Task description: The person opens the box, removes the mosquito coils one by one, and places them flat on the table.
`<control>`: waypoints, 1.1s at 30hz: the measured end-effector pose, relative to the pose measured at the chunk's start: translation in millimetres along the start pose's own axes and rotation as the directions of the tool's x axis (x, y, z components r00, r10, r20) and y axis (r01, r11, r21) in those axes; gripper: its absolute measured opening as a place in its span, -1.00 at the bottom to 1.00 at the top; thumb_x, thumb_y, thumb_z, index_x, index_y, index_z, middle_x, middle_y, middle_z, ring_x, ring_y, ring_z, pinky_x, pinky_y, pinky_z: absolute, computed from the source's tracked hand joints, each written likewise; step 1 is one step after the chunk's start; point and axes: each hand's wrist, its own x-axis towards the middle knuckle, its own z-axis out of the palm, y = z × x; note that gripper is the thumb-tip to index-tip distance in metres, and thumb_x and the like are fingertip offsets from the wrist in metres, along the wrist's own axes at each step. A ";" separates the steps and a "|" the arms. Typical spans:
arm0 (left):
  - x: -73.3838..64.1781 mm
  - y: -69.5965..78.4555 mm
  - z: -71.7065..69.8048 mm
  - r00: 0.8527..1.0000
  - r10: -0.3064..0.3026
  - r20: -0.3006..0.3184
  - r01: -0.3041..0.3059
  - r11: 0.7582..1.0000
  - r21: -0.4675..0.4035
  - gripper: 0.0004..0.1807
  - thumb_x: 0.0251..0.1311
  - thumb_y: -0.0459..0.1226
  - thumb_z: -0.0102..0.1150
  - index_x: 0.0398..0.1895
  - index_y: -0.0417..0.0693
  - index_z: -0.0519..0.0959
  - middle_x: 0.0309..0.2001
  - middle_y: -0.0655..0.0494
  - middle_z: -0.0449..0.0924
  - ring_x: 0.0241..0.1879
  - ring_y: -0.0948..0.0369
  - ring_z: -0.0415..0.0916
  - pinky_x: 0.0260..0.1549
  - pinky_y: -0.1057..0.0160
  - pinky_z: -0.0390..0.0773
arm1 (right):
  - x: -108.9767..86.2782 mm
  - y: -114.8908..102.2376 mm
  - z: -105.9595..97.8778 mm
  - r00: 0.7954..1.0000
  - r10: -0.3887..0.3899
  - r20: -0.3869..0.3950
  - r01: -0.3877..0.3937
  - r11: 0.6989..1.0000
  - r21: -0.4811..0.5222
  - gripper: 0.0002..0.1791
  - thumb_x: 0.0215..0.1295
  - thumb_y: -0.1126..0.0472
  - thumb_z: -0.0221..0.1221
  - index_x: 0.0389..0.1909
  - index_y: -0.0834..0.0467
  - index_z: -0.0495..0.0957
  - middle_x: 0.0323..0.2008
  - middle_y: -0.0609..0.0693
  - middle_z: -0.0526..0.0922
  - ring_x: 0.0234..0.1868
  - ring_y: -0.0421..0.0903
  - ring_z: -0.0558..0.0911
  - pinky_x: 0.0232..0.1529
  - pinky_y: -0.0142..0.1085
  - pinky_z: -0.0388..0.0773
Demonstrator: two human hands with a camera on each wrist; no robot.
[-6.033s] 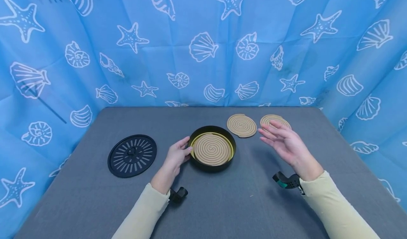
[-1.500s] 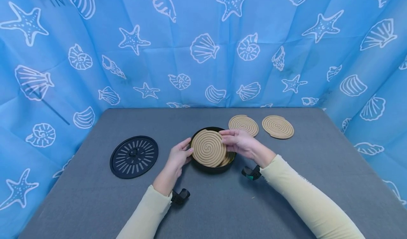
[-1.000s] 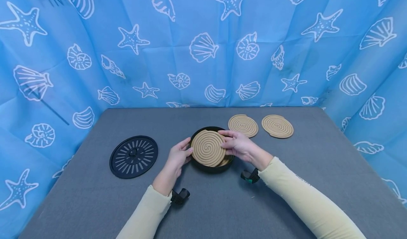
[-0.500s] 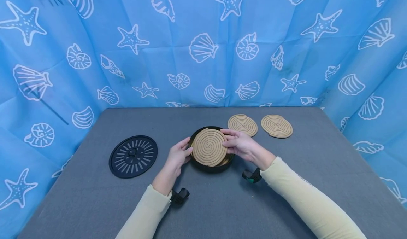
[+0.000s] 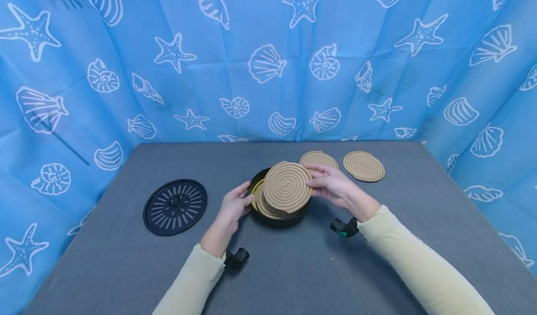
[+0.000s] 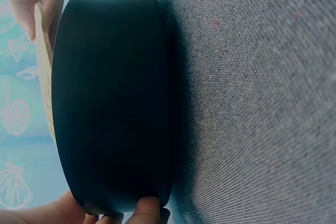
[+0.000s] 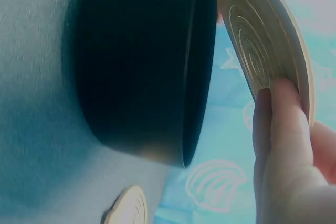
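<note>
My right hand [image 5: 335,187] pinches the right edge of a tan spiral mosquito coil [image 5: 287,187], held tilted above a round black tin [image 5: 278,222]. In the right wrist view, the coil [image 7: 257,40] is raised off the tin's rim, with fingers on its underside. Below it another coil [image 5: 266,208] shows inside the tin, beside a yellow inner edge [image 5: 257,190]. My left hand [image 5: 232,206] grips the tin's left side, the thumb at the rim. In the left wrist view, its fingertips lie against the tin's dark outer wall [image 6: 110,103].
A black slotted lid [image 5: 175,208] with a small central knob lies on the grey cloth-covered table [image 5: 285,273], left of the tin. Behind and to the right lie two more mosquito coils, one [image 5: 320,158] partly hidden by my right hand, the other [image 5: 364,166] farther right. A blue shell-patterned curtain [image 5: 235,72] hangs behind.
My right hand, in the air near the right coils at first, has taken hold of a coil at the tin and raised it up and rightward, uncovering another underneath. The left hand stays on the tin.
</note>
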 end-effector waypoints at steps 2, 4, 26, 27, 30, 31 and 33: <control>-0.5 -0.1 0.1 1.000 0.002 -0.001 -0.002 1.000 0.006 -0.47 0.41 -0.48 -0.07 0.44 -0.18 0.24 0.43 -0.18 0.16 0.34 -0.05 0.24 0.20 -0.08 0.35 | -3.2 -2.8 -3.4 1.000 -0.013 0.002 0.013 1.000 0.005 -0.28 0.36 0.61 -0.12 0.49 0.35 -0.13 -0.12 -0.10 0.62 -0.27 -0.19 0.68 -0.34 -0.38 0.62; -0.9 -0.2 0.2 1.000 -0.003 -0.007 0.003 1.000 0.006 -0.46 0.41 -0.47 -0.06 0.44 -0.16 0.24 0.44 -0.17 0.16 0.35 -0.05 0.24 0.20 -0.07 0.36 | -6.8 -5.7 -6.7 1.000 -0.023 0.000 0.023 1.000 0.019 -0.27 0.36 0.61 -0.12 0.50 0.35 -0.15 -0.11 -0.10 0.62 -0.23 -0.17 0.69 -0.30 -0.36 0.63; -0.5 -0.9 2.1 1.000 -0.015 -0.023 0.015 1.000 -0.008 -0.47 0.41 -0.46 -0.05 0.43 -0.15 0.26 0.43 -0.17 0.18 0.35 -0.05 0.24 0.21 -0.08 0.34 | -35.8 -25.7 -36.8 0.996 -0.091 -0.014 0.092 0.987 0.131 -0.21 0.38 0.61 -0.13 0.50 0.35 -0.32 -0.14 -0.05 0.68 -0.13 -0.13 0.69 -0.13 -0.29 0.63; -0.5 -0.9 2.3 1.000 -0.015 -0.024 0.015 1.000 -0.009 -0.47 0.41 -0.46 -0.05 0.43 -0.15 0.26 0.43 -0.17 0.18 0.35 -0.05 0.24 0.21 -0.09 0.34 | -36.5 -26.2 -37.7 0.995 -0.094 -0.012 0.095 0.986 0.134 -0.21 0.38 0.60 -0.14 0.50 0.35 -0.34 -0.14 -0.05 0.68 -0.13 -0.13 0.69 -0.13 -0.29 0.63; -0.6 -0.9 2.7 1.000 -0.015 -0.028 0.015 1.000 -0.010 -0.47 0.41 -0.46 -0.04 0.43 -0.15 0.27 0.43 -0.17 0.18 0.35 -0.05 0.24 0.21 -0.09 0.34 | -38.1 -27.4 -41.1 0.995 -0.100 -0.011 0.101 0.984 0.148 -0.18 0.38 0.59 -0.11 0.50 0.33 -0.36 -0.13 -0.06 0.68 -0.11 -0.14 0.69 -0.11 -0.28 0.62; -0.5 -0.9 2.8 1.000 -0.015 -0.027 0.015 1.000 -0.010 -0.47 0.41 -0.46 -0.05 0.43 -0.15 0.27 0.43 -0.17 0.18 0.35 -0.05 0.24 0.21 -0.09 0.34 | -38.9 -27.9 -42.1 0.995 -0.101 -0.014 0.102 0.983 0.152 -0.18 0.39 0.59 -0.12 0.50 0.33 -0.36 -0.13 -0.06 0.68 -0.11 -0.14 0.68 -0.11 -0.28 0.62; -0.7 -0.3 3.0 1.000 -0.017 -0.024 0.017 1.000 -0.011 -0.47 0.41 -0.46 -0.05 0.43 -0.14 0.26 0.43 -0.17 0.18 0.35 -0.05 0.24 0.21 -0.09 0.34 | -40.2 -28.6 -44.4 0.994 -0.103 -0.019 0.105 0.981 0.161 -0.17 0.38 0.59 -0.10 0.50 0.32 -0.37 -0.13 -0.07 0.68 -0.10 -0.14 0.68 -0.10 -0.28 0.62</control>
